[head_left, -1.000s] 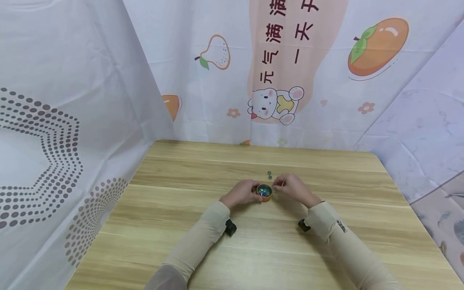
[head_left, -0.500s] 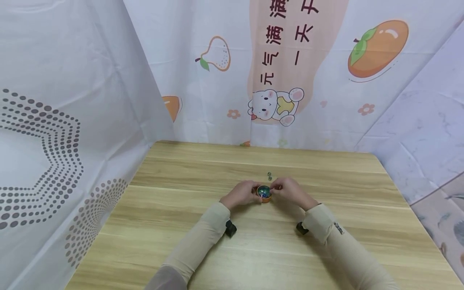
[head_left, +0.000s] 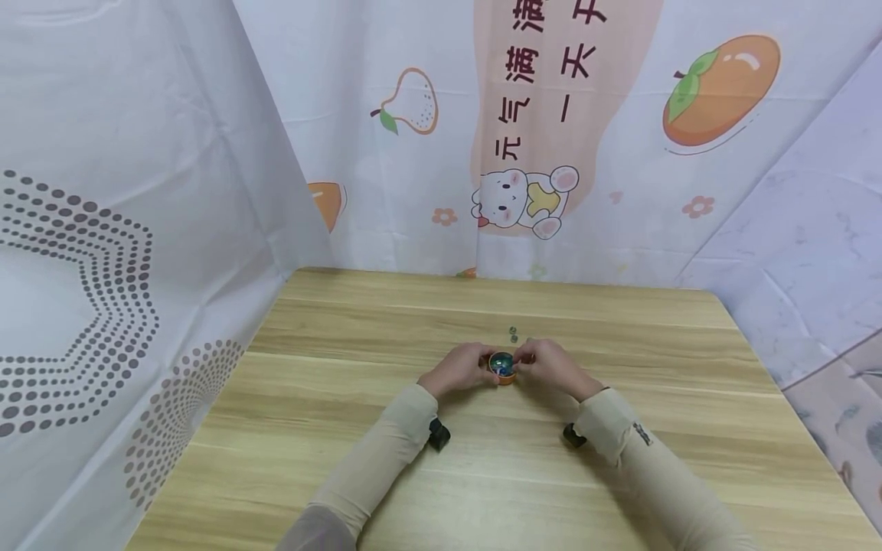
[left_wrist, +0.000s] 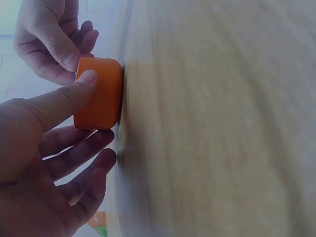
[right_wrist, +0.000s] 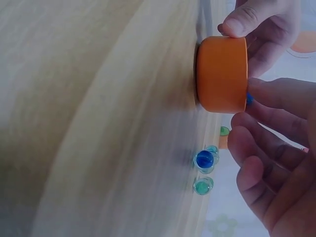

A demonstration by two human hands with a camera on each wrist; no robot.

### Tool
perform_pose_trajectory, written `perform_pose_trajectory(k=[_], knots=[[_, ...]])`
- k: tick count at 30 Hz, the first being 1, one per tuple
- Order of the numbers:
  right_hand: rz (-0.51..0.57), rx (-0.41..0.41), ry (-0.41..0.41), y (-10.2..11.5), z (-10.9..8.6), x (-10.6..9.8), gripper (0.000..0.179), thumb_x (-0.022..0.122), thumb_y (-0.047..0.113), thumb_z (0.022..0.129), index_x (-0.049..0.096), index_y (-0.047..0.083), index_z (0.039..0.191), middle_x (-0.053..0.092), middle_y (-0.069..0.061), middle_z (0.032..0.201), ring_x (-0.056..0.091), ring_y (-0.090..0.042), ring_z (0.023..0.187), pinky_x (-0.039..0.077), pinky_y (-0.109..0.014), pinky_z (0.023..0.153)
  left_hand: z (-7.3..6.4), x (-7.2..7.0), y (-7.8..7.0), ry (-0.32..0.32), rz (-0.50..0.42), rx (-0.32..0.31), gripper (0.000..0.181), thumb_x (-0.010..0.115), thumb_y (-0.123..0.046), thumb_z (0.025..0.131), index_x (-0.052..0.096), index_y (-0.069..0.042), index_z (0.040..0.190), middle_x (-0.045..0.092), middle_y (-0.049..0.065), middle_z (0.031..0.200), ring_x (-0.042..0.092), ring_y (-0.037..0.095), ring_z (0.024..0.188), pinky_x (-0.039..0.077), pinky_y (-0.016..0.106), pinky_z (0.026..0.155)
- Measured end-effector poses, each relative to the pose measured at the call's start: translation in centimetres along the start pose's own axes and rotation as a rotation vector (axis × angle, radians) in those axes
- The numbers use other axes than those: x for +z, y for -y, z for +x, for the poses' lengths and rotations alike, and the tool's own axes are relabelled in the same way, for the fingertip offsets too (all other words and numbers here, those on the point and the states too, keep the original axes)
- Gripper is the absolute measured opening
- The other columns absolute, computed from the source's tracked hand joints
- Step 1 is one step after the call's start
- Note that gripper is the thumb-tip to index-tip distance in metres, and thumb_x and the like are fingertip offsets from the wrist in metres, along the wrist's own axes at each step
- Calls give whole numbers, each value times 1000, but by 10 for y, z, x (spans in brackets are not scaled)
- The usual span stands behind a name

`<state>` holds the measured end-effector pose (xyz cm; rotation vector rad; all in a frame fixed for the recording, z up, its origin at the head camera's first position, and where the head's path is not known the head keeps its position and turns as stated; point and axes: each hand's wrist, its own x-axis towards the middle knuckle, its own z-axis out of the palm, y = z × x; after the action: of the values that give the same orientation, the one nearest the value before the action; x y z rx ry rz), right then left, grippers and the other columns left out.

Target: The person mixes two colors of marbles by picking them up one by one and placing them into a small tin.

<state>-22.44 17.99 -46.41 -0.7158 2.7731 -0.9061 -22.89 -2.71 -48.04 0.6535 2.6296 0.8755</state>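
A small round orange bowl (head_left: 506,380) stands on the wooden table, with shiny teal and blue contents (head_left: 502,364) visible inside it from above. My left hand (head_left: 462,366) grips the bowl from the left; in the left wrist view its thumb lies against the orange wall (left_wrist: 106,98). On the opposite side, my right hand (head_left: 551,363) has its thumb and forefinger at the rim. Between those fingertips a bit of a blue marble (right_wrist: 250,98) shows in the right wrist view, mostly hidden by the thumb. The other right fingers are loosely bent.
Beyond the bowl lie a few loose glass marbles, one blue (right_wrist: 205,159) and one green (right_wrist: 203,186) among them. The wooden table (head_left: 386,306) ends at a printed cloth (head_left: 406,176) behind, with more cloth at both sides.
My right hand has come left from beside the bowl to its rim, then stayed there. The left hand keeps its grip, and the bowl stays in place.
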Motion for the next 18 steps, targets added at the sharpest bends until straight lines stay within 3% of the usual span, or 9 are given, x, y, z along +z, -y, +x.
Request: perform_pose_trajectory(k=[18], knots=[[6,-5,-3,-1,-2,-2,9,70,10,87,75,5,94,68,-2,82,55,-10,73,46,-25,63,0,-1,0,5,13,18,51,78,-25,83,62,-18,131,69,-3,108,59,8,94,47,25,86]])
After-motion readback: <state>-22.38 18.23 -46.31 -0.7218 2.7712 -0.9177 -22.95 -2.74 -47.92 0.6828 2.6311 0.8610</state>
